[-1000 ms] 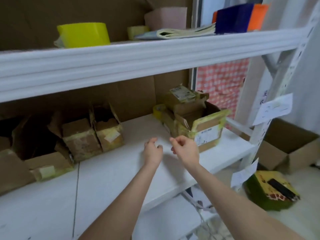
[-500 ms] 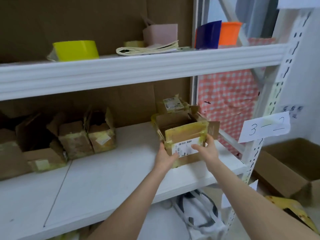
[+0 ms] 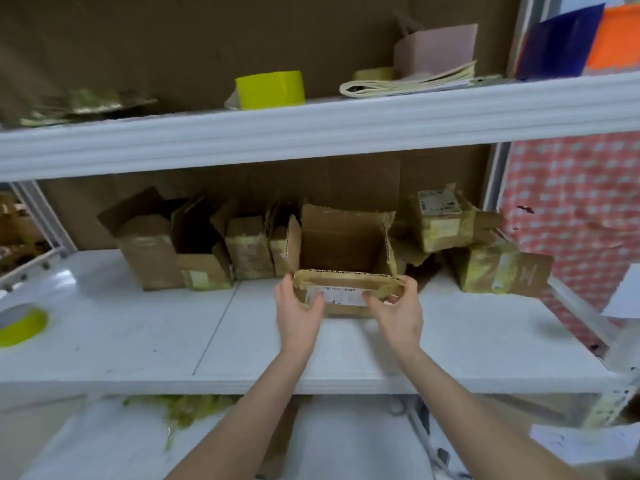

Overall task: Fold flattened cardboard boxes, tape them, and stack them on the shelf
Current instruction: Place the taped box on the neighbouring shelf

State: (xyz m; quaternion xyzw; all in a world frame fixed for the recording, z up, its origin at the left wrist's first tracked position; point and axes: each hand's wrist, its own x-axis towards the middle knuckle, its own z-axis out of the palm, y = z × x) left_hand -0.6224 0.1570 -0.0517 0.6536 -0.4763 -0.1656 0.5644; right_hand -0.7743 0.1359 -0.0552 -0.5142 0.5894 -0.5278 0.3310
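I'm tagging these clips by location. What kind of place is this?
Probably a small packing or storage room: white shelving holds a row of reused, taped cardboard boxes, a yellow tape roll sits above, and the left hand and right hand grip an open box.

Carrying, on the white middle shelf (image 3: 138,341), a row of taped cardboard boxes (image 3: 149,251) along the back wall. Holding an open box (image 3: 341,237) mid-row, just beside its left neighbour. Bearing a small pile of boxes (image 3: 446,226) toward the right end and a yellow tape roll (image 3: 20,325) at the far left edge. Supporting, on the upper shelf (image 3: 311,129), a second tape roll (image 3: 270,90), flattened cardboard (image 3: 86,103), folded paper (image 3: 405,85) and a pink box (image 3: 434,51).
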